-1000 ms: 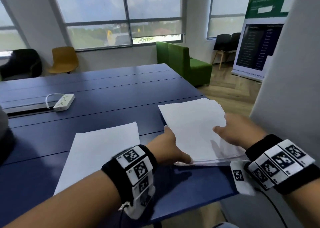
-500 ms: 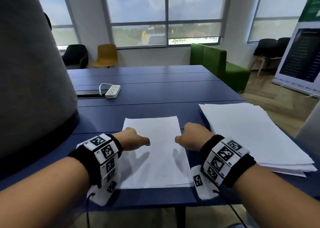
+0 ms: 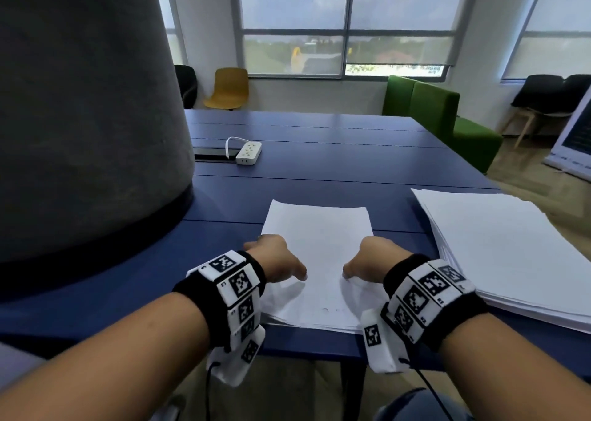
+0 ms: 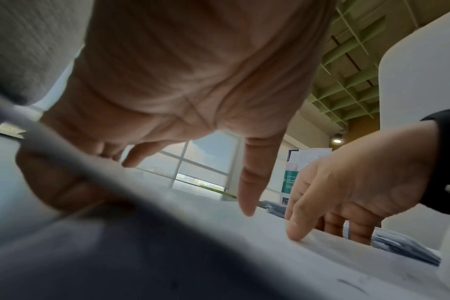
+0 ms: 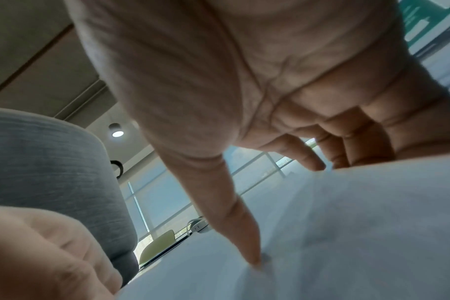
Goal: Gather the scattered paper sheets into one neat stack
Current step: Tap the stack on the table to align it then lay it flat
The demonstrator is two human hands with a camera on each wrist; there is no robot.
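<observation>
Small paper pile [image 3: 318, 244] lies at near edge of blue surface [image 3: 335, 164], between both hands. Left hand [image 3: 275, 257] at its left side, fingers curled under the lifted edge, thumb on top. Right hand [image 3: 371, 260] at right side, thumb pressing down, fingers bent over the edge. Bigger stack [image 3: 511, 248] sits toward the surface's right edge, apart

A dark blue bench [image 3: 335, 161] of long planks carries a small pile of white paper sheets [image 3: 319, 238] at its near edge, a thicker stack of white paper [image 3: 511, 244] just to the right, and a white power strip [image 3: 249, 153] farther back beside a cable slot [image 3: 211, 157]
</observation>
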